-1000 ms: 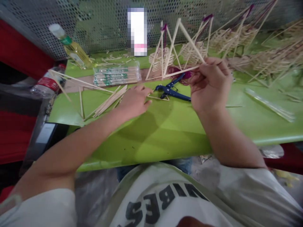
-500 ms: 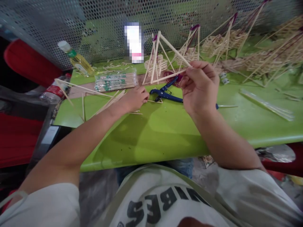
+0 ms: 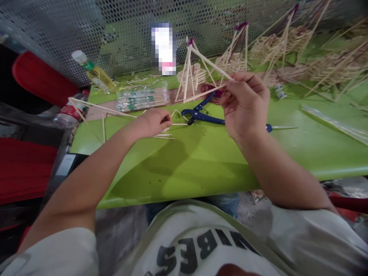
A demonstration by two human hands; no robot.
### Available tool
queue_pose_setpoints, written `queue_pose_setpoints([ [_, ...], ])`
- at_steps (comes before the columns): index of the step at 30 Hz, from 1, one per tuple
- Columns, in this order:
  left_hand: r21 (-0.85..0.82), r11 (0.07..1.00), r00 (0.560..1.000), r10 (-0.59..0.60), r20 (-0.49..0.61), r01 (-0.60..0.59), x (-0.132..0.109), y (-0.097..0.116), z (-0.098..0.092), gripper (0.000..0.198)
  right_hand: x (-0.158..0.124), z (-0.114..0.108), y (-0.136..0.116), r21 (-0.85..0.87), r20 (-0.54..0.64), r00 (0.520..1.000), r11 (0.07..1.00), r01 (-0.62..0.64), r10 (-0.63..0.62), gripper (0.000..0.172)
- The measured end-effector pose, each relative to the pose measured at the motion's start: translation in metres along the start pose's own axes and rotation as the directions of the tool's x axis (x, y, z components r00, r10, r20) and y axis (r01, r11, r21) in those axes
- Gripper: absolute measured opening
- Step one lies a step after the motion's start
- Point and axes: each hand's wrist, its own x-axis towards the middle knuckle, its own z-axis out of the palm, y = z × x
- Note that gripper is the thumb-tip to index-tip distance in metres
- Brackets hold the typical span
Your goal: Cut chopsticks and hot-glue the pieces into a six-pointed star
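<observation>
My right hand (image 3: 245, 103) is raised over the green table (image 3: 207, 157) and pinches the corner of a frame of thin wooden sticks (image 3: 205, 73), which points up and left. My left hand (image 3: 152, 122) rests low on the table with its fingers closed round short wooden sticks (image 3: 172, 124). Between the hands lie blue-handled pliers (image 3: 201, 115). A loose pile of sticks (image 3: 135, 119) lies just left of my left hand.
A wrapped pack of sticks (image 3: 142, 99) lies behind the left hand. Two plastic bottles (image 3: 96, 74) lie at the far left. Several finished stick structures (image 3: 287, 53) crowd the back right against a perforated metal screen. A clear wrapper (image 3: 333, 122) lies at the right.
My left hand has pulled back toward me and closed on the short sticks by the pliers. My right hand has stayed up, holding the stick frame.
</observation>
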Motion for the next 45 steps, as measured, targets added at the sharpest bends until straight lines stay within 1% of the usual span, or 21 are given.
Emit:
queue_pose_setpoints([
  [3, -0.163, 0.986, 0.993, -0.062, -0.102, 0.045, -0.017, -0.003, 0.002, 0.013, -0.002, 0.001, 0.000, -0.033, 0.028, 1.000, 0.999, -0.004, 0.005, 0.042],
  [5, -0.259, 0.966, 0.979, -0.077, -0.190, 0.026, -0.030, -0.009, 0.007, 0.013, -0.004, 0.002, 0.001, -0.037, 0.043, 0.999, 0.999, -0.018, 0.020, 0.042],
  [7, -0.358, 0.933, 0.942, -0.079, -0.325, -0.045, -0.042, -0.019, 0.016, 0.013, -0.009, 0.006, 0.002, -0.024, 0.069, 0.996, 0.998, -0.060, 0.062, 0.041],
  [9, -0.480, 0.864, 0.890, -0.093, -0.446, -0.150, -0.050, -0.031, 0.029, 0.017, -0.017, 0.013, 0.002, -0.004, 0.104, 0.987, 0.993, -0.120, 0.119, 0.038],
  [11, -0.604, 0.752, 0.856, -0.107, -0.505, -0.262, -0.054, -0.039, 0.046, 0.025, -0.027, 0.020, 0.004, 0.009, 0.147, 0.972, 0.983, -0.186, 0.183, 0.034],
  [12, -0.655, 0.693, 0.849, -0.116, -0.516, -0.303, -0.055, -0.041, 0.055, 0.029, -0.032, 0.023, 0.005, 0.013, 0.165, 0.963, 0.976, -0.219, 0.214, 0.034],
  [14, -0.719, 0.602, 0.847, -0.129, -0.516, -0.347, -0.055, -0.039, 0.069, 0.037, -0.040, 0.027, 0.010, 0.007, 0.196, 0.941, 0.959, -0.282, 0.275, 0.034],
  [15, -0.735, 0.579, 0.850, -0.130, -0.511, -0.353, -0.056, -0.036, 0.075, 0.040, -0.042, 0.028, 0.012, -0.003, 0.210, 0.930, 0.952, -0.307, 0.301, 0.035],
  [17, -0.743, 0.565, 0.850, -0.131, -0.510, -0.359, -0.057, -0.032, 0.082, 0.039, -0.044, 0.027, 0.018, -0.035, 0.235, 0.911, 0.940, -0.339, 0.337, 0.037],
  [19, -0.743, 0.564, 0.847, -0.135, -0.514, -0.361, -0.060, -0.029, 0.084, 0.033, -0.044, 0.025, 0.023, -0.072, 0.252, 0.900, 0.934, -0.350, 0.356, 0.039],
  [22, -0.753, 0.551, 0.845, -0.149, -0.514, -0.360, -0.065, -0.029, 0.085, 0.026, -0.045, 0.022, 0.029, -0.103, 0.246, 0.898, 0.932, -0.349, 0.364, 0.039],
  [25, -0.768, 0.521, 0.847, -0.148, -0.510, -0.372, -0.068, -0.029, 0.083, 0.026, -0.048, 0.022, 0.032, -0.107, 0.239, 0.900, 0.931, -0.349, 0.365, 0.035],
  [30, -0.850, 0.365, 0.863, -0.192, -0.468, -0.380, -0.069, -0.026, 0.084, 0.036, -0.054, 0.029, 0.032, -0.089, 0.195, 0.905, 0.925, -0.369, 0.379, 0.038],
  [32, -0.861, 0.329, 0.861, -0.203, -0.466, -0.389, -0.069, -0.025, 0.085, 0.036, -0.055, 0.031, 0.032, -0.074, 0.188, 0.906, 0.925, -0.372, 0.379, 0.039],
  [35, -0.872, 0.304, 0.862, -0.223, -0.456, -0.383, -0.068, -0.025, 0.088, 0.039, -0.056, 0.033, 0.031, -0.071, 0.185, 0.906, 0.925, -0.373, 0.380, 0.038],
  [40, -0.886, 0.279, 0.866, -0.240, -0.438, -0.371, -0.069, -0.024, 0.089, 0.038, -0.058, 0.033, 0.031, -0.072, 0.174, 0.893, 0.910, -0.409, 0.415, 0.038],
  [45, -0.913, 0.250, 0.882, -0.272, -0.385, -0.321, -0.071, -0.020, 0.088, 0.035, -0.060, 0.034, 0.030, -0.062, 0.173, 0.890, 0.906, -0.418, 0.423, 0.036],
])
